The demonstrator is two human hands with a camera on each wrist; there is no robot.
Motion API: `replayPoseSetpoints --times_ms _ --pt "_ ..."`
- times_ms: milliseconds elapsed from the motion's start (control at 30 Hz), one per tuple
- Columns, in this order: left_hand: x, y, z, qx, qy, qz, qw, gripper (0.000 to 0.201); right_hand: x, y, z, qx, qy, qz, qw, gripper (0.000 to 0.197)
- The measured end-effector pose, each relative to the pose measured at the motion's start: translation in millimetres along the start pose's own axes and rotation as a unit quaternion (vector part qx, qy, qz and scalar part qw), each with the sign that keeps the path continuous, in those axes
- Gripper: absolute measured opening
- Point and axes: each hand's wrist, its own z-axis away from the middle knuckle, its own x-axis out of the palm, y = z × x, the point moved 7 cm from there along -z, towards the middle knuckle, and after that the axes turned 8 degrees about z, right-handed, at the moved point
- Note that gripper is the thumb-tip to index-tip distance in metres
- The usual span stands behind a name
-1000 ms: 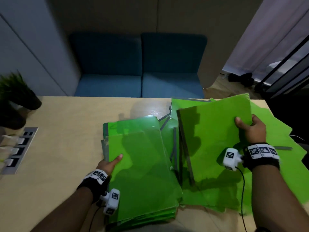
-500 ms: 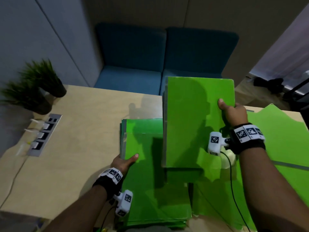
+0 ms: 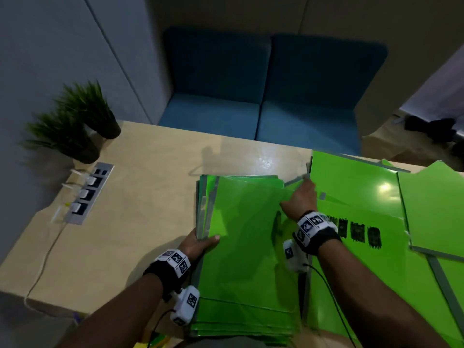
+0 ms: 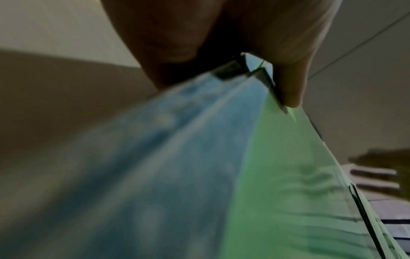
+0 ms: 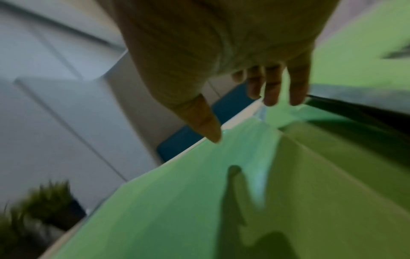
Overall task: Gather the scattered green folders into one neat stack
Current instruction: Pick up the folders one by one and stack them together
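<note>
A stack of green folders [image 3: 246, 249] lies on the wooden table [image 3: 140, 197] in front of me. My left hand [image 3: 204, 243] grips the stack's left edge, thumb on top; in the left wrist view the thumb [image 4: 290, 87] pinches the folder edges [image 4: 286, 166]. My right hand [image 3: 300, 197] hovers over the stack's upper right corner with nothing in it. In the right wrist view its fingers [image 5: 272, 87] are straight above the top folder [image 5: 188, 201]. More green folders [image 3: 351, 187] lie scattered and overlapping to the right, one at the far right [image 3: 434, 212].
Two potted plants [image 3: 77, 124] stand at the table's far left corner. A socket panel [image 3: 86, 194] with plugs and a cable is set into the table on the left. A blue sofa [image 3: 263, 101] sits beyond the far edge.
My right hand carried a folder leftwards from the scattered pile, laid it on the stack and let go. The left hand stayed on the stack's left edge.
</note>
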Motion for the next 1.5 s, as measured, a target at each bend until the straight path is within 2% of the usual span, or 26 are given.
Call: replayPoseSetpoints --times_ms 67,133,233,367,600,667,700,767,800,867,900,933,967,1033,1067,1133,1200,1300,1333,1400,1433,1500 --pt "-3 -7 -7 -0.008 -0.010 -0.007 1.000 0.114 -3 -34 -3 -0.125 0.005 0.055 0.991 0.093" --pt "-7 -16 -14 -0.012 -0.020 -0.026 0.999 0.122 15 -57 -3 -0.216 -0.044 0.167 0.961 0.091" --pt "-11 -18 -16 -0.007 -0.028 -0.012 1.000 0.119 41 -76 7 -0.271 -0.108 0.239 0.926 0.089" --pt "-11 -18 -12 -0.013 -0.039 0.011 0.999 0.108 66 -107 37 -0.364 -0.092 0.221 0.900 0.065" --pt "-7 -16 3 0.003 0.018 -0.017 1.000 0.102 78 -108 49 -0.339 -0.078 0.246 0.905 0.065" --pt "-9 -17 3 -0.007 0.035 -0.040 0.999 0.103 77 -106 54 -0.353 -0.105 0.234 0.900 0.069" --pt "-12 -17 1 -0.011 0.047 -0.053 0.997 0.106 72 -102 55 -0.348 -0.135 0.185 0.909 0.071" --pt "-16 -17 -1 -0.024 0.068 -0.088 0.994 0.112 55 -82 47 -0.296 -0.193 0.050 0.934 0.072" --pt "-16 -16 -3 -0.024 0.072 -0.101 0.992 0.110 39 -66 38 -0.267 -0.168 0.011 0.949 0.069" --pt "-15 -12 -1 -0.020 0.074 -0.118 0.990 0.096 -7 -13 16 -0.169 -0.014 0.010 0.986 0.060" --pt "-14 -9 2 -0.018 0.074 -0.125 0.989 0.092 -30 27 7 -0.088 0.073 0.020 0.993 0.056" --pt "-14 -8 2 -0.013 0.073 -0.131 0.989 0.091 -49 72 6 0.016 0.134 0.019 0.991 0.053" --pt "-13 -5 5 -0.009 0.072 -0.141 0.987 0.092 -61 120 9 0.128 0.165 0.005 0.978 0.054" --pt "-13 -5 7 -0.007 0.069 -0.145 0.987 0.095 -64 202 31 0.312 0.130 -0.029 0.941 0.072" --pt "-13 -6 7 -0.005 0.067 -0.142 0.988 0.097 -59 229 41 0.359 0.096 -0.036 0.928 0.089" --pt "-13 -7 7 -0.007 0.069 -0.143 0.987 0.100 -46 262 58 0.386 0.049 -0.046 0.920 0.111" --pt "-12 -6 9 -0.012 0.071 -0.152 0.986 0.102 -36 279 65 0.389 0.054 -0.057 0.918 0.111" --pt "-8 1 17 -0.020 0.071 -0.172 0.982 0.092 -29 287 65 0.382 0.065 -0.093 0.917 0.111" --pt "-8 0 16 -0.020 0.069 -0.180 0.981 0.093 -29 287 65 0.376 0.073 -0.106 0.918 0.109" --pt "-11 -1 14 -0.025 0.074 -0.184 0.980 0.110 -35 282 64 0.355 0.105 -0.145 0.918 0.100" --pt "-15 -6 7 -0.030 0.077 -0.185 0.979 0.119 -38 278 63 0.335 0.131 -0.184 0.915 0.094" --pt "-18 -12 0 -0.035 0.078 -0.184 0.979 0.123 -48 264 60 0.279 0.168 -0.266 0.907 0.080"
